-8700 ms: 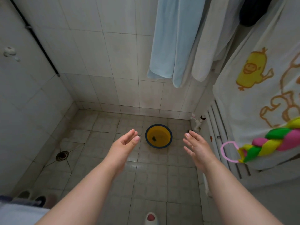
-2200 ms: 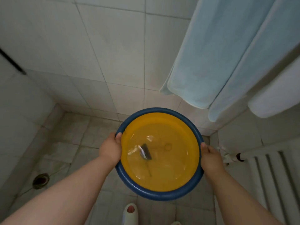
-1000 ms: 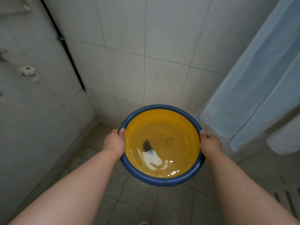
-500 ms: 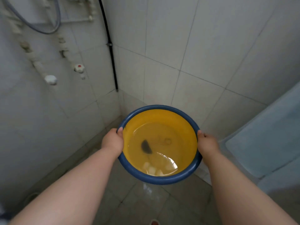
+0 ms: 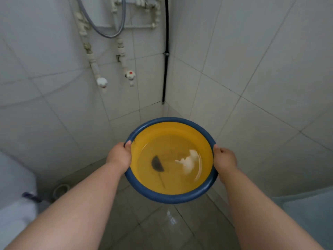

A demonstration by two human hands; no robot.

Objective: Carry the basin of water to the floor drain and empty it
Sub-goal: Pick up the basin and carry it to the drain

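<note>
I hold a round basin (image 5: 144,191), yellow inside with a blue rim, level in the air at the middle of the view. Water fills its lower part, with a dark mark on the bottom and a white glare on the surface. My left hand (image 5: 119,156) grips the left rim, thumb over the edge. My right hand (image 5: 224,159) grips the right rim the same way. A round grey shape (image 5: 61,190) on the floor at the lower left may be the drain; it is blurred.
Two tiled walls meet in a corner ahead, with a black pipe (image 5: 165,51) running down it. White water pipes and taps (image 5: 129,74) and a grey hose hang on the left wall. A light blue towel (image 5: 310,213) shows at the lower right. The floor tiles below look wet.
The view has swung further left: the corner pipe and taps now sit near the middle, and the blue towel has slid to the right edge. Both hands keep their hold on the basin.
</note>
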